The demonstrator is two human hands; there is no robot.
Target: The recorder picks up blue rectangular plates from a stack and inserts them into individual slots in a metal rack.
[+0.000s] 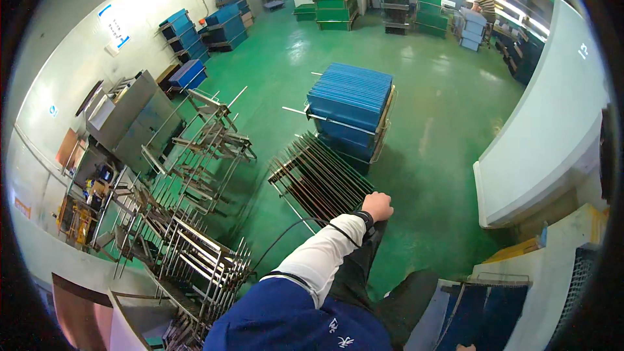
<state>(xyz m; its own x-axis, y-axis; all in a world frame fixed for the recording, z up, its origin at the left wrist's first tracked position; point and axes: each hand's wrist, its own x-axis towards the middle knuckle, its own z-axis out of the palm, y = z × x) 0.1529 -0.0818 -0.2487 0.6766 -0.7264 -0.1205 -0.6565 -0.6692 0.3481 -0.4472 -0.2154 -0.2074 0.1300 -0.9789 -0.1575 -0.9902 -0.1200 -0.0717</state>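
My left hand [378, 207] is curled closed on my bent knee in dark trousers, and I see nothing in it. A black band with a cable circles that wrist, below a white sleeve. Just beyond it stands a slatted metal rack [318, 179] with thin parallel rods. Only a small bit of my right hand [465, 348] shows at the lower edge, by a dark blue panel [497, 309] with a thin metal frame at its top. Its fingers are mostly hidden, so I cannot tell its grip.
Behind the slatted rack stands a rack of upright blue panels [351, 94]. Metal rod frames [201, 247] crowd the left. Green crates [331, 0] and blue crates [224, 26] are stacked at the back. Two people work at a lit bench far right. A white machine housing [546, 123] borders the right.
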